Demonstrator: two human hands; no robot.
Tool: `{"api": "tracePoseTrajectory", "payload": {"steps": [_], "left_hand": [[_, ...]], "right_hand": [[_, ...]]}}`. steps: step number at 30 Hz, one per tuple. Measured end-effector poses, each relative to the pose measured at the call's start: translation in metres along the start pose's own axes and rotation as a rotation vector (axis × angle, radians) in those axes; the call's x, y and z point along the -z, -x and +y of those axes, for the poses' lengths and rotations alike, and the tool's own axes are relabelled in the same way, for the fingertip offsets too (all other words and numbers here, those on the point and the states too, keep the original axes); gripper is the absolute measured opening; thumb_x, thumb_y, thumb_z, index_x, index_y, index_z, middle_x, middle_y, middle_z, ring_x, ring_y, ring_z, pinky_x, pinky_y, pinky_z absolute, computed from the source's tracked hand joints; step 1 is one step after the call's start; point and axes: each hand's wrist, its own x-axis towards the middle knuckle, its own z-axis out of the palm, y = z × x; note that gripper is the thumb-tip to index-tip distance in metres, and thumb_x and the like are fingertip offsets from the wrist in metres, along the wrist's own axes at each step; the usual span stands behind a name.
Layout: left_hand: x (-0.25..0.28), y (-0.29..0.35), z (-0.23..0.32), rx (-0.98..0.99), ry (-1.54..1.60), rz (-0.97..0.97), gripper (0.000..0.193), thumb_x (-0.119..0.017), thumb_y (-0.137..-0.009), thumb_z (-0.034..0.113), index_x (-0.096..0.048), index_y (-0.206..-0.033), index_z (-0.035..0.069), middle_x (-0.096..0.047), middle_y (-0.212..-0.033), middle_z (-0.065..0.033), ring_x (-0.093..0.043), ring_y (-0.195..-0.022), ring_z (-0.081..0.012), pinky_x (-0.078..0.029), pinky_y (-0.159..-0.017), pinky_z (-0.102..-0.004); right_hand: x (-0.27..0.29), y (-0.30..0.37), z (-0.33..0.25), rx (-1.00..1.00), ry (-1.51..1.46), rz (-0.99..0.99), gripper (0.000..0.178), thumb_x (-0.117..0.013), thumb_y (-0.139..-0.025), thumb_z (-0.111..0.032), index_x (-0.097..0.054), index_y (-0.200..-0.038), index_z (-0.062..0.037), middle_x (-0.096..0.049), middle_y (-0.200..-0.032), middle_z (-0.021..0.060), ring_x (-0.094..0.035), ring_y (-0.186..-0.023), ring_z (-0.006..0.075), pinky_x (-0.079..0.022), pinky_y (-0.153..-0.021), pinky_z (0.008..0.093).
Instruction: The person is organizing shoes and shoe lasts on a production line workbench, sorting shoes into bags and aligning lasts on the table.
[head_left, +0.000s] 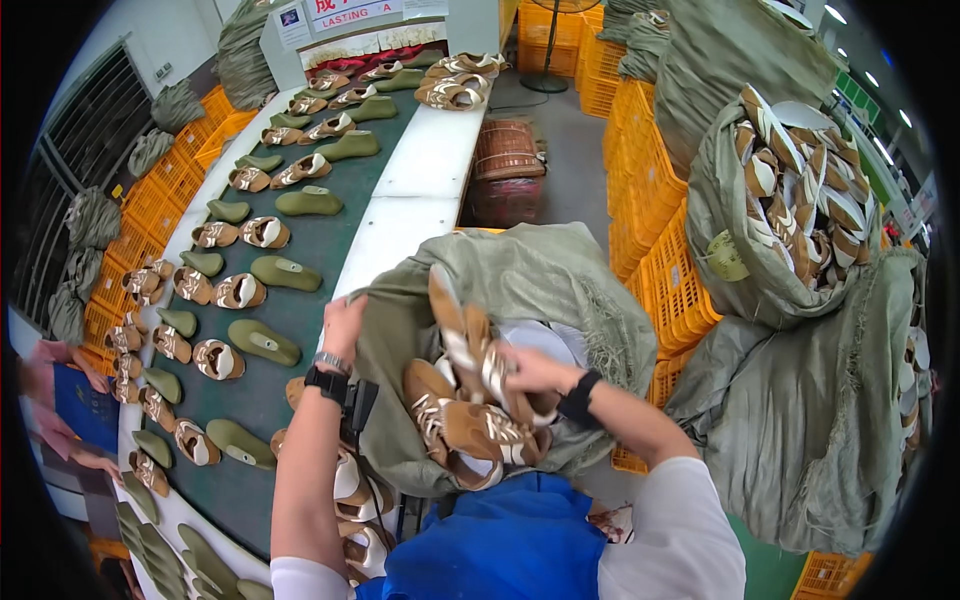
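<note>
A grey-green woven sack (610,310) stands open in front of me, with several brown and white shoes (490,432) inside it. My left hand (345,322) is closed on the left edge of the sack's mouth. Over the shoes, my right hand (530,370) grips a brown and white shoe (455,335), partly blurred by motion; it may have more than one. Pale flat pieces (545,340) show behind that hand. To the left runs a green conveyor belt (310,235), where shoes and olive-green shoe lasts (262,340) lie in rows.
Yellow crates (655,250) are stacked beyond the sack. At the right stands another full sack of shoes (800,200). A white ledge (425,150) borders the belt, with several shoes (450,92) at its far end. Across the belt, a co-worker's hands (90,370) show.
</note>
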Motion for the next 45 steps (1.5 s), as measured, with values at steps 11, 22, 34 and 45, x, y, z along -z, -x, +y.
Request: {"api": "tracePoseTrajectory", "payload": {"steps": [11, 22, 34, 45], "left_hand": [[-0.023, 0.008, 0.038, -0.075, 0.13, -0.046, 0.02, -0.057, -0.088, 0.012, -0.063, -0.1, -0.002, -0.064, -0.088, 0.0002, -0.054, -0.075, -0.0055, -0.043, -0.069, -0.0222], [-0.002, 0.0, 0.017, -0.008, 0.081, 0.024, 0.023, -0.055, -0.089, 0.016, -0.061, -0.102, -0.002, -0.063, -0.091, -0.0012, -0.054, -0.079, -0.0066, -0.043, -0.071, -0.0229], [0.005, 0.022, 0.014, -0.012, 0.018, 0.032, 0.026, -0.054, -0.088, 0.018, -0.061, -0.102, -0.004, -0.062, -0.081, -0.0004, -0.051, -0.072, -0.0074, -0.042, -0.067, -0.0249], [-0.002, 0.022, 0.017, -0.098, -0.111, 0.058, 0.028, -0.055, -0.087, 0.018, -0.061, -0.102, -0.004, -0.061, -0.075, -0.0042, -0.053, -0.069, -0.011, -0.043, -0.064, -0.0267]], "right_hand": [[0.101, -0.04, 0.037, -0.535, -0.06, -0.347, 0.025, -0.054, -0.071, -0.01, -0.061, -0.09, 0.004, -0.064, -0.082, 0.0209, -0.061, -0.07, 0.0268, -0.049, -0.065, 0.035], [0.182, -0.09, 0.041, -0.428, 0.601, 0.326, 0.028, -0.059, -0.074, -0.018, -0.064, -0.088, 0.0049, -0.062, -0.09, 0.0275, -0.061, -0.087, 0.0392, -0.05, -0.076, 0.0428], [0.045, -0.088, 0.087, -0.792, 0.683, 0.208, 0.04, -0.059, -0.075, -0.029, -0.061, -0.108, -0.0063, -0.062, -0.107, 0.0187, -0.06, -0.1, 0.0326, -0.048, -0.083, 0.041], [0.184, -0.041, -0.036, -0.591, -0.605, 0.105, 0.04, -0.059, -0.089, -0.026, -0.054, -0.118, 0.0017, -0.06, -0.114, 0.0096, -0.058, -0.099, 0.0152, -0.045, -0.088, 0.0291]]}}
